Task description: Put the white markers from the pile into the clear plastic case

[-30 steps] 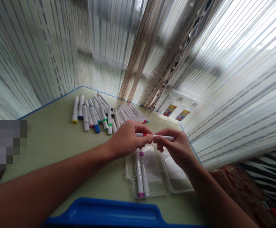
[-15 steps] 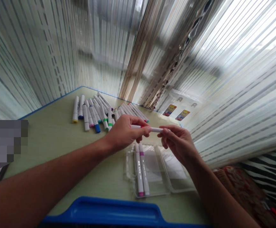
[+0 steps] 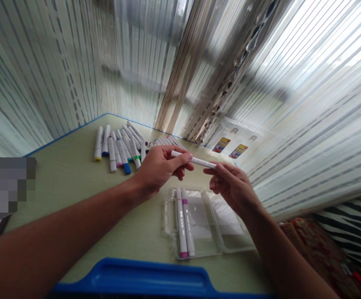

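Observation:
A white marker is held crosswise above the table between both hands. My left hand pinches its left part between thumb and fingers. My right hand grips its right end, which the fingers hide. Below them lies an open clear plastic case. Two white markers rest side by side in its left half, one with a pink end and one with a purple band. Left of and behind my left hand, several white markers with coloured ends lie in a loose pile.
The pale green table has a blue rim and a blue moulded tray at its front edge. At the back right stands a clear box with two labels. Striped curtains hang behind. A blurred-out object sits at the left.
The held marker has tilted, its left end now higher and more of its white barrel showing. My left hand has risen slightly and shifted its hold; the red patch beside it no longer shows.

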`<state>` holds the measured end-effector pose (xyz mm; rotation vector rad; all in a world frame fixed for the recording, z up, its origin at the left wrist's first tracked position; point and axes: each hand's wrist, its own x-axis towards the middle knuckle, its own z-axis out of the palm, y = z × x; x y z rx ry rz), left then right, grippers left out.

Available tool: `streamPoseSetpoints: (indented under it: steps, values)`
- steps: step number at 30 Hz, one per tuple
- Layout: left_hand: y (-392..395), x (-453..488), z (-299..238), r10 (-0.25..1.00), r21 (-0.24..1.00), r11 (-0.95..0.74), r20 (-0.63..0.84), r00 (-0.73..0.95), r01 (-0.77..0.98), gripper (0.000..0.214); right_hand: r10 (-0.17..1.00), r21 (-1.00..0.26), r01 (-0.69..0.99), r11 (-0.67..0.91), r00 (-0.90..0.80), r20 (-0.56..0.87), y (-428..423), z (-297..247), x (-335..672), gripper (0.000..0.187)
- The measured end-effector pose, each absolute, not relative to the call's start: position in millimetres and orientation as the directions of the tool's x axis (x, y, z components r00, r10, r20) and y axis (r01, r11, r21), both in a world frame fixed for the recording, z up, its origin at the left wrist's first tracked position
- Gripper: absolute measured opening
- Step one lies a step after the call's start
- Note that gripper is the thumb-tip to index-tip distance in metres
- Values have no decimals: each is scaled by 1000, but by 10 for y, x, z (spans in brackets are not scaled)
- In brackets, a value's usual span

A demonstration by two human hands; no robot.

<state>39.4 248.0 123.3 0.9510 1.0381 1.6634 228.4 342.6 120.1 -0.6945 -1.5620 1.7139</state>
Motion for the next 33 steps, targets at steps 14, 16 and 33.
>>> streamPoseSetpoints:
  steps: [14,16,33]
  values:
    - [2502,360,1230,926,846,-344,234,-296,-407,25,775,-996,-92,18,-627,72,3463,1136,2270,19]
    - [2501,359,1227,925,846,-350,243,-292,-403,26,770,-996,-76,34,-633,75,3468,1125,2273,20]
    - [2426,438,1210,899,895,-437,431,-77,-89,29,702,-888,207,410,-693,163,3398,1103,2249,25]
